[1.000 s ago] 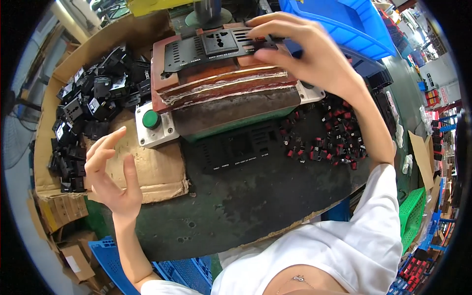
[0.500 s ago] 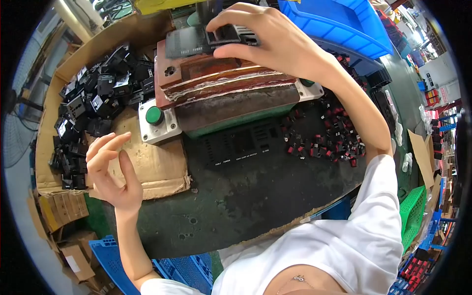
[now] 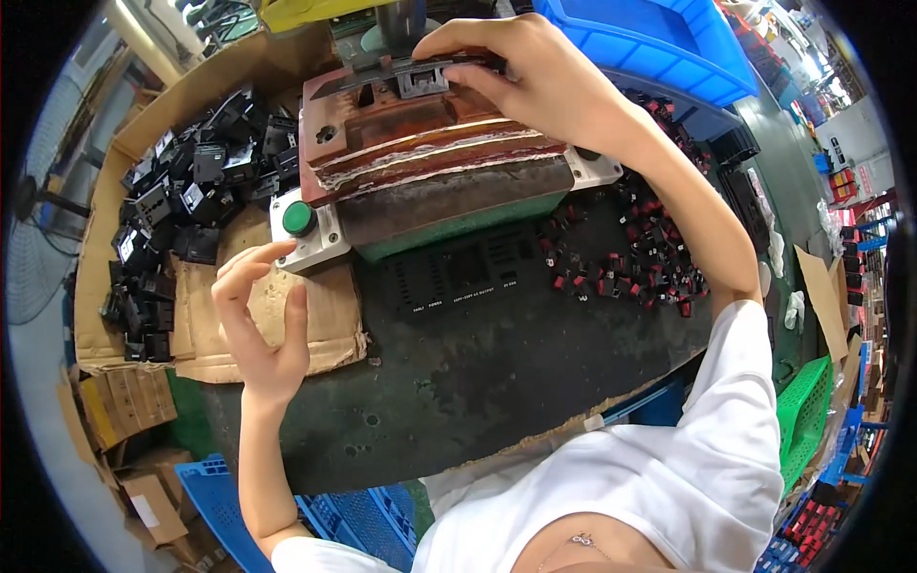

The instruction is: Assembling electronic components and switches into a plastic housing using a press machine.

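My right hand (image 3: 535,76) pinches a thin black plastic panel (image 3: 344,84) between thumb and fingers, tilted up on edge. A dark square insert (image 3: 423,84) sits on the panel near my thumb. Beneath it is a reddish-brown fixture block (image 3: 420,132) with recesses in its top. My left hand (image 3: 263,329) hangs over the cardboard, empty, its fingers curved and apart. Its fingertips are close to a round green button (image 3: 299,219) on a metal bracket. Another flat black panel (image 3: 468,272) with slots lies on the dark table in front of the block.
A cut-down cardboard box (image 3: 215,67) at the left holds heaped black parts (image 3: 205,167). Small red-and-black parts (image 3: 635,272) lie scattered on the right. A blue bin (image 3: 659,48) stands at the far right, and a metal column (image 3: 399,29) rises behind the block.
My right hand has tipped the panel from facing me to nearly edge-on, above the block. My left hand has moved right, closer to the green button.
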`<state>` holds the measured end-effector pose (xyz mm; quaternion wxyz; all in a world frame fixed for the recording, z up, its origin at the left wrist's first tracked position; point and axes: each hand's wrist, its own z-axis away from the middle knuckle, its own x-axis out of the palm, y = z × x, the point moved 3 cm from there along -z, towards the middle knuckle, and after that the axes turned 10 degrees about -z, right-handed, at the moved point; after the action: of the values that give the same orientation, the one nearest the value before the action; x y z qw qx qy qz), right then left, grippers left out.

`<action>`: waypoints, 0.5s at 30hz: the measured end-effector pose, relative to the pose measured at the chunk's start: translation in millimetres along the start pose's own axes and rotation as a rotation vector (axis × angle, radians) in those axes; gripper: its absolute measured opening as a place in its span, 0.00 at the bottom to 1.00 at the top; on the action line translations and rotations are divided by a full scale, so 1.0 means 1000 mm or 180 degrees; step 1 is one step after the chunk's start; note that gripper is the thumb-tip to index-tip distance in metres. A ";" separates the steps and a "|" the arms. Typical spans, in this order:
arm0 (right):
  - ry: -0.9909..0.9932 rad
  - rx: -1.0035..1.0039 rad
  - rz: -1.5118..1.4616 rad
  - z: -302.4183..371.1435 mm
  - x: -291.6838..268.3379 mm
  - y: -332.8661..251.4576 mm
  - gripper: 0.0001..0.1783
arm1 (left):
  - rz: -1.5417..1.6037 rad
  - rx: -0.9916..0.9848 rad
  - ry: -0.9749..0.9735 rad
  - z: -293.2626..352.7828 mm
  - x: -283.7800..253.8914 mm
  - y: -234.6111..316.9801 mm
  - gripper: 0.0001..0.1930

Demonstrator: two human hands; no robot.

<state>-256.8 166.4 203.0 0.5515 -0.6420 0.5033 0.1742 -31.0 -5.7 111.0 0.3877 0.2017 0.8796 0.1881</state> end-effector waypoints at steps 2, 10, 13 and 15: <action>0.0514 0.0073 0.0528 0.008 0.010 0.003 0.12 | 0.0074 0.0010 0.0041 0.004 -0.004 0.001 0.11; 0.1234 -0.2514 0.1323 0.075 0.051 -0.057 0.08 | 0.3348 -0.1744 -0.0822 0.006 0.016 0.019 0.22; 0.0833 -0.2452 0.1128 0.100 0.070 -0.061 0.07 | 0.2960 -0.2030 -0.1177 0.019 0.016 0.022 0.15; 0.0972 -0.2332 0.1341 0.103 0.067 -0.057 0.11 | 0.2392 -0.1777 -0.1004 0.022 0.011 0.018 0.12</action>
<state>-145.8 220.4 146.7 0.1597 -0.6968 0.6039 0.3527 -17.6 19.1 99.5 0.4607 0.4194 0.5926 0.5106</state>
